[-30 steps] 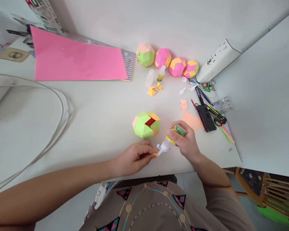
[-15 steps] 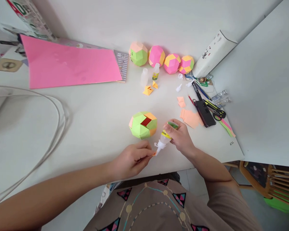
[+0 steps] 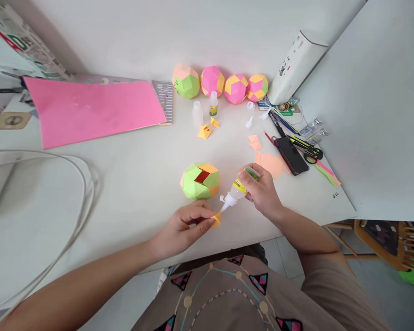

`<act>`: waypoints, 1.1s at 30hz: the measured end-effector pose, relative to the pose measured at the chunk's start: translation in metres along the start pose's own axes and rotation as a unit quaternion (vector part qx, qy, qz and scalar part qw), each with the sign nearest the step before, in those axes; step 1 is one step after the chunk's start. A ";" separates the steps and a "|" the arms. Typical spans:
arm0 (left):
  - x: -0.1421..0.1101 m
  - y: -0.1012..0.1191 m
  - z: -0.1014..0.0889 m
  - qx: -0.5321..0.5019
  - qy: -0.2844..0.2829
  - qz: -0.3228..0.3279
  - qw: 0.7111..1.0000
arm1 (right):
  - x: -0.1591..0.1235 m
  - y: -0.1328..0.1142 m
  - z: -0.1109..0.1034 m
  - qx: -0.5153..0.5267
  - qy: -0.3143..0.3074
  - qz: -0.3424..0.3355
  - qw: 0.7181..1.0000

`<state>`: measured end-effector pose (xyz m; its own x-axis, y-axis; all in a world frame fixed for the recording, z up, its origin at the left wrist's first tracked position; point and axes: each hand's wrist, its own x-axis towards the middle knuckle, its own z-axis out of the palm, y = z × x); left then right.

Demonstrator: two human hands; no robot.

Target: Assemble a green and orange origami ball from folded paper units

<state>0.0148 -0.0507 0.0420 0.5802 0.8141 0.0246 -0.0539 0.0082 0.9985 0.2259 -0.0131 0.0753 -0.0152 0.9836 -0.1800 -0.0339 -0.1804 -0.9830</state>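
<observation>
Orange paper [image 3: 216, 221] has turned, pinched in left hand [image 3: 184, 226]; right hand [image 3: 263, 192] clasps bottle [image 3: 237, 189]

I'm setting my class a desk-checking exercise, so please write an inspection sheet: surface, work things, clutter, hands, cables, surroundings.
Surface: white table, things spread along back and right.
Work things: mostly green paper ball with dark red diamond; orange paper piece; bottle.
Clutter: phone, marker, at right.
Hands: left hand pinches orange paper piece; right hand holds bottle, tilted towards it.
Cables: white cable, looped at left.
Surroundings: wall behind; chair, lower right.
</observation>
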 end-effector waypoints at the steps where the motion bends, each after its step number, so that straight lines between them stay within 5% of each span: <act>1: 0.000 0.001 0.000 -0.047 -0.007 -0.026 0.999 | 0.000 -0.001 -0.001 0.008 0.003 -0.013 1.000; 8: 0.001 0.001 0.001 -0.220 -0.001 -0.110 0.969 | 0.002 -0.006 -0.011 0.083 -0.015 -0.111 0.990; 16: 0.003 0.002 -0.003 -0.215 -0.007 -0.086 0.973 | -0.002 0.000 -0.019 0.036 -0.112 -0.197 0.973; 28: 0.004 0.005 0.000 -0.197 -0.044 -0.187 0.961 | 0.002 0.004 -0.016 0.009 -0.200 -0.304 0.932; 33: 0.006 0.007 -0.001 -0.203 -0.041 -0.207 0.956 | 0.004 0.001 -0.016 -0.014 -0.182 -0.374 0.909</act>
<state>0.0173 -0.0453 0.0487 0.6815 0.6441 -0.3475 -0.1074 0.5577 0.8231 0.2423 -0.0093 0.0730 -0.3285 0.7625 0.5573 -0.1453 0.5423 -0.8276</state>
